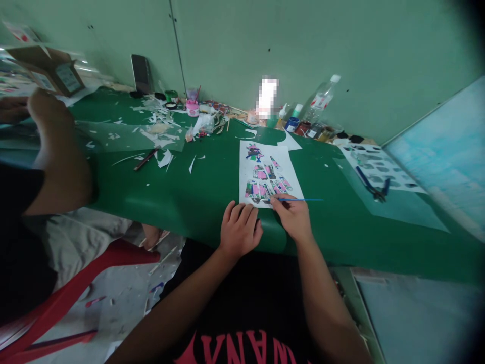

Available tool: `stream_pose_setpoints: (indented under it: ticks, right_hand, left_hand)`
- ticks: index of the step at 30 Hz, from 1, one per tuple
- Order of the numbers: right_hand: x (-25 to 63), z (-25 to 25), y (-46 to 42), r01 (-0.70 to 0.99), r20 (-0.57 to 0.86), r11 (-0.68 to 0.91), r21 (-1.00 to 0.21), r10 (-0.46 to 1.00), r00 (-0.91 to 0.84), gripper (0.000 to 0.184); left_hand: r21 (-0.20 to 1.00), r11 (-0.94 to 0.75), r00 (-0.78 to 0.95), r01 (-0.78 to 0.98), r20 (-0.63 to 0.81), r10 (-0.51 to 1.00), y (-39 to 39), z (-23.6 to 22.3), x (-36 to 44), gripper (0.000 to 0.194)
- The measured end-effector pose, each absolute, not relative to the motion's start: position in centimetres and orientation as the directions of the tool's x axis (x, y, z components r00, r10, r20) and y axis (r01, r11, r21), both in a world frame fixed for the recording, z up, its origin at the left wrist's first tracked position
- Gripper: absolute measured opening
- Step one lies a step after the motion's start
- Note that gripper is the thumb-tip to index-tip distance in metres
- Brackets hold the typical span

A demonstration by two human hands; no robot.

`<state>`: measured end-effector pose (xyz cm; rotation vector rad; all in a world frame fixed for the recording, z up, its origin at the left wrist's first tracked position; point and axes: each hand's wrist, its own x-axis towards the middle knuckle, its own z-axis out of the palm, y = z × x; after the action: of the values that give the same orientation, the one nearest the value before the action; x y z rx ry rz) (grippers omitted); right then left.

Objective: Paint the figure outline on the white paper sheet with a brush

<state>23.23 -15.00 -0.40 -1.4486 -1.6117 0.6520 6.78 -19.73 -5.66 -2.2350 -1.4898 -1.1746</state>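
Observation:
A white sheet (pixel 291 167) printed with pink, green and dark cut-out shapes lies on the green tabletop in front of me. In my right hand (pixel 293 217) is a thin paintbrush with a blue handle (pixel 312 199), pinched between thumb and fingers. It lies nearly level over the sheet's lower edge, its tip pointing left over the lowest shapes. My left hand (pixel 240 227) rests at the table edge by the sheet's lower left corner, palm down, fingers stretched forward and holding nothing.
Paper scraps (pixel 164 159) and a dark stick-like tool (pixel 145 160) lie left. Paint jars (pixel 291 124), a clear bottle (pixel 322 98) and a lit phone-like screen (pixel 267 96) line the wall. Blue-handled pliers (pixel 375 189) lie on a clear sheet at right. Another person's arm (pixel 62 146) is at left.

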Motion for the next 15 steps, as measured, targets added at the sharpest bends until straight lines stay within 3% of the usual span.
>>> stream_pose_setpoints:
  ticks: [15]
  right_hand:
    - [23.13, -0.62, -14.71, 0.541, 0.246, 0.199, -0.817, 0.969, 0.015, 0.032]
  left_hand:
    - [0.237, -0.469, 0.174, 0.851, 0.714, 0.678, -19.75, -5.56, 6.8, 0.03]
